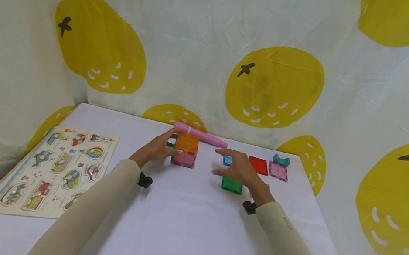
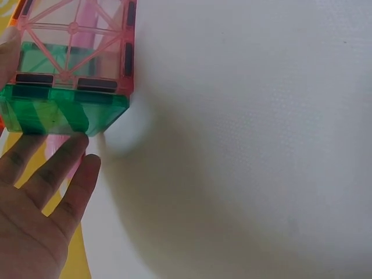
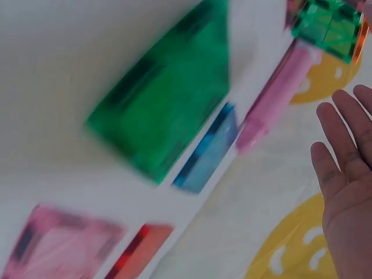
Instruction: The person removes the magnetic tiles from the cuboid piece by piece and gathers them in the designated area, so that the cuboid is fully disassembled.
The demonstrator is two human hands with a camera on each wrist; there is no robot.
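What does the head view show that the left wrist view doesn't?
Head view only: the vehicle puzzle board, the right hand open above the loose green tile, the red tile and the orange top of the tile cube. Left wrist view only: the cube's green side, close up, with straight fingers beside it. Both: the left hand, the cube, the pink marker and the white table.

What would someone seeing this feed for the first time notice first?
Probably the cube of magnetic tiles at the middle back of the white table, orange on top and pink in front, with the left hand against its left side. The right hand hovers open above loose tiles: a green tile below it, a red tile beyond. A vehicle puzzle board lies at the table's left edge.
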